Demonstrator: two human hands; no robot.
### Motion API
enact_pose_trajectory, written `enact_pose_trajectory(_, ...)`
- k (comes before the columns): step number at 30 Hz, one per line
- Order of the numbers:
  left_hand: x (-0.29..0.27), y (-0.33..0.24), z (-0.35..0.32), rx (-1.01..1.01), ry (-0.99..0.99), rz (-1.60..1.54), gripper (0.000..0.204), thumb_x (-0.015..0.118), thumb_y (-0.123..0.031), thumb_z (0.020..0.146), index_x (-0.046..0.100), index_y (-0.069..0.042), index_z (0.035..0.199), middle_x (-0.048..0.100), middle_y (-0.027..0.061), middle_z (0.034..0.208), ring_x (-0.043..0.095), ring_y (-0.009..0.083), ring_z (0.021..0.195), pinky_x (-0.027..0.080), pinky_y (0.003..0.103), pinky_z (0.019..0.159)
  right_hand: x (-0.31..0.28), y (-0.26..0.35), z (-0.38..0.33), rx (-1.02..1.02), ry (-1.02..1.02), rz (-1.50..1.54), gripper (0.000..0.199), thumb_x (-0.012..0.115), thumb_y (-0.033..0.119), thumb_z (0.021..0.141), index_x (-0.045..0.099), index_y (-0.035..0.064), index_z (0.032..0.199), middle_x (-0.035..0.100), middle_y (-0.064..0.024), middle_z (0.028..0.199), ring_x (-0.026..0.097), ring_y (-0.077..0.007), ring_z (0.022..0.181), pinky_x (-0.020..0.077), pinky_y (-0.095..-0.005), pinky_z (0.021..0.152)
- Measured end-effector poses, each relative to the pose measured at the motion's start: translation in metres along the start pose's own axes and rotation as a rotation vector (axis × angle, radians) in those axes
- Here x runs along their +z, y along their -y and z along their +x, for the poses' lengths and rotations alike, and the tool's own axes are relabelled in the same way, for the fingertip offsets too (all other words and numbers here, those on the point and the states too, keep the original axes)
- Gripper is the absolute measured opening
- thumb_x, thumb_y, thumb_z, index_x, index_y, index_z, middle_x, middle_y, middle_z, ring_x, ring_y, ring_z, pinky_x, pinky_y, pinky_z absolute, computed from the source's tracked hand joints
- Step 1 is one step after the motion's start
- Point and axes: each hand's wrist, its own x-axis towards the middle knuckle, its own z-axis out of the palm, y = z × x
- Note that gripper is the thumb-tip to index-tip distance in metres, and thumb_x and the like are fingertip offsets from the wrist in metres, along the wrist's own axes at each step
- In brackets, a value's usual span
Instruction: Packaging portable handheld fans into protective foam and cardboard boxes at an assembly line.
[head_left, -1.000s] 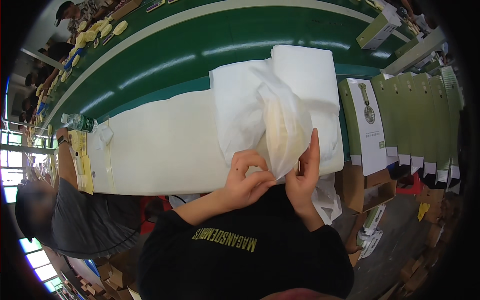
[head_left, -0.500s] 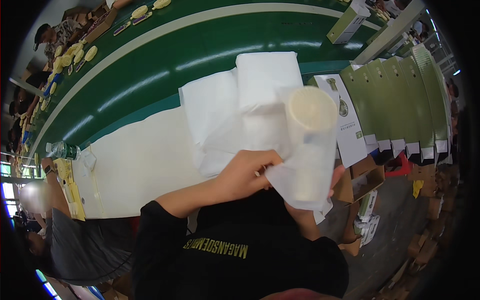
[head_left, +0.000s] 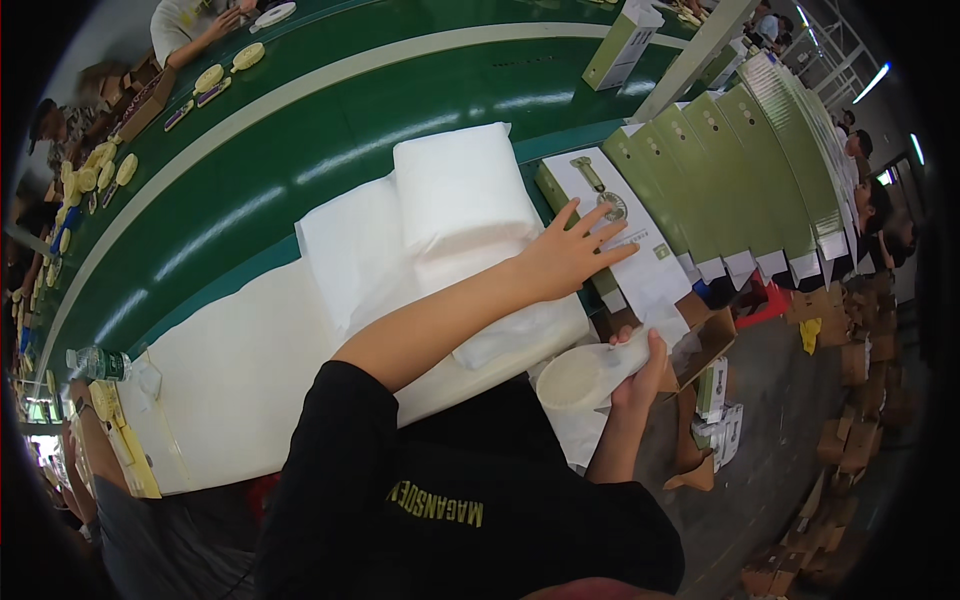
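My left hand [head_left: 572, 252] reaches across with fingers spread over a white-faced green carton [head_left: 645, 262], which carries a picture of a handheld fan. Its fingertips are on or just above the carton; I cannot tell which. Lower down, my right hand [head_left: 638, 378] grips a cream handheld fan [head_left: 572, 380] by the handle end. A thin, translucent white wrap covers the fan, whose round head points left toward my body. To the left of the carton lie stacks of white wrapping sleeves [head_left: 465, 190], partly behind my left forearm.
Several green cartons [head_left: 700, 170] stand in a leaning row at the right. An open brown box [head_left: 712, 345] sits below them. Beyond the white worktable [head_left: 230, 370] runs a green conveyor [head_left: 330, 180]. A water bottle [head_left: 98, 363] stands at the left, near another person's arm.
My left hand has left the wrap and moved right to the carton. The fan, upright before, is now lower and tipped, with its head to the left. The view has shifted.
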Motion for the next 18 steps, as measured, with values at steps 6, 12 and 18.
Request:
enact_pose_trajectory(6,-0.024,0.01,0.013,-0.238,-0.245,-0.315,0.063,0.075,-0.004,0.063,0.051,-0.013,0.121,0.052,0.0074,0.127,0.05,0.027,0.118,0.045,0.035,0.095,0.113,0.062,-0.024,-0.561,0.531,-0.034,0.067,0.052,0.035,0.093,0.019,0.0071,0.143,0.049,-0.0289,0.121,0.051,-0.0177,0.066,0.0452,-0.031,0.063)
enact_pose_trajectory(12,-0.082,0.014,0.014,-0.447,-0.218,-0.569,0.063,0.077,-0.001,0.06,0.053,-0.01,0.117,0.057,0.0079,0.121,0.056,0.0297,0.108,0.048,0.035,0.09,0.16,0.099,0.039,-1.144,0.179,0.244,0.06,0.053,0.04,0.094,0.027,0.0026,0.134,0.05,-0.0174,0.102,0.053,-0.0251,0.086,0.0471,-0.0355,0.076)
enact_pose_trajectory(18,-0.113,0.069,0.025,-0.484,-0.474,-0.646,0.056,0.08,-0.009,0.063,0.052,-0.004,0.112,0.057,0.013,0.108,0.058,0.0286,0.102,0.051,0.036,0.087,0.184,0.083,0.043,-1.528,0.218,-1.247,0.063,0.054,0.031,0.093,0.027,0.0024,0.143,0.035,-0.0176,0.143,0.032,-0.0351,0.131,0.0211,-0.0461,0.11)
